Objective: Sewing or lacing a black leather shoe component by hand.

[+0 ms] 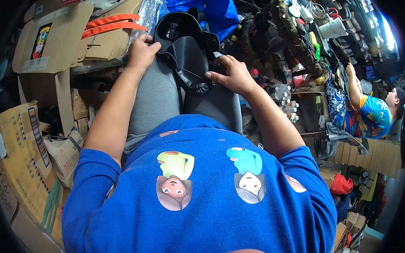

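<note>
A black, shiny piece that looks like a leather shoe upper [188, 58] lies over my thighs, its curved opening facing away from me. At its left edge my left hand [142, 55] is closed, thumb and bent fingers pinching the rim. On the opposite side my right hand [232, 75] grips the right edge, with the thumb toward the lower part of the piece. A small pale bit shows by the right fingertips; its kind is unclear. Gathered folds show at the near end of the upper.
Orange strips [109, 25] lie on cardboard at my left, beside an opened carton [52, 38]. A blue plastic sheet [216, 9] is behind the upper. To the right are a cluttered bench [301, 40], several clear bottles [287, 101] and another person [370, 111] in a colourful shirt.
</note>
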Motion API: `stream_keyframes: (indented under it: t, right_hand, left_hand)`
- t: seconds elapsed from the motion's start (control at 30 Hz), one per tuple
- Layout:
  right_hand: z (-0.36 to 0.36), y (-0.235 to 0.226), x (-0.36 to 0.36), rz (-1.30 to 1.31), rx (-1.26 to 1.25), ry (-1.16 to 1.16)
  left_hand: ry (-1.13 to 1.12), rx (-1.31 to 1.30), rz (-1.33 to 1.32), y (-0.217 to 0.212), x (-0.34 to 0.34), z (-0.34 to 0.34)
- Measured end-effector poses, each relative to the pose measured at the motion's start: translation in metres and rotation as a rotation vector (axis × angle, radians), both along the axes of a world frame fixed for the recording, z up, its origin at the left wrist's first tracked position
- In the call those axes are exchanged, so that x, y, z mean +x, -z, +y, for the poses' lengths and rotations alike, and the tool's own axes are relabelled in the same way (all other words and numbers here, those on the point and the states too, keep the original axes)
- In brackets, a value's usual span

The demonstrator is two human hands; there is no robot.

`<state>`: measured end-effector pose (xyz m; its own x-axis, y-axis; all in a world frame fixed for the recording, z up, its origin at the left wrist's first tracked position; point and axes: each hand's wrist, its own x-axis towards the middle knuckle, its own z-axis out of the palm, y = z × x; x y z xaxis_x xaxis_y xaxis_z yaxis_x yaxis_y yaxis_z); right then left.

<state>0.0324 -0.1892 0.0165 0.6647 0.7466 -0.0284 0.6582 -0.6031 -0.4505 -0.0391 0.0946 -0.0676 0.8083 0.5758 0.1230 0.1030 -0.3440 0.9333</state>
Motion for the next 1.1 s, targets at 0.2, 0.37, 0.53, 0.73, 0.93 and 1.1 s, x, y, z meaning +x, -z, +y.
stream_keyframes:
  t: [0.2, 0.37, 0.53, 0.73, 0.93, 1.1]
  right_hand:
    - [0.033, -0.006, -0.007, 0.341, -0.198, 0.025]
    - [0.031, -0.002, -0.006, 0.512, -0.192, 0.066]
    - [0.018, -0.008, -0.001, 0.68, 0.057, 0.179]
    - [0.009, 0.028, 0.029, 0.818, 0.139, 0.212]
    - [0.012, 0.018, 0.034, 0.922, 0.026, 0.186]
    - [-0.001, 0.031, 0.021, 0.932, 0.118, 0.16]
  left_hand:
    - [-0.168, 0.275, -0.062, -0.005, -0.019, 0.004]
    - [-0.161, 0.47, -0.061, -0.022, -0.021, 0.007]
    - [0.026, 0.64, 0.107, -0.034, 0.019, 0.007]
    - [0.256, 0.749, 0.468, -0.039, 0.063, -0.008]
    - [0.623, 0.091, 0.245, -0.013, 0.068, 0.006]
    - [0.928, -0.118, 0.37, -0.044, 0.058, -0.001]
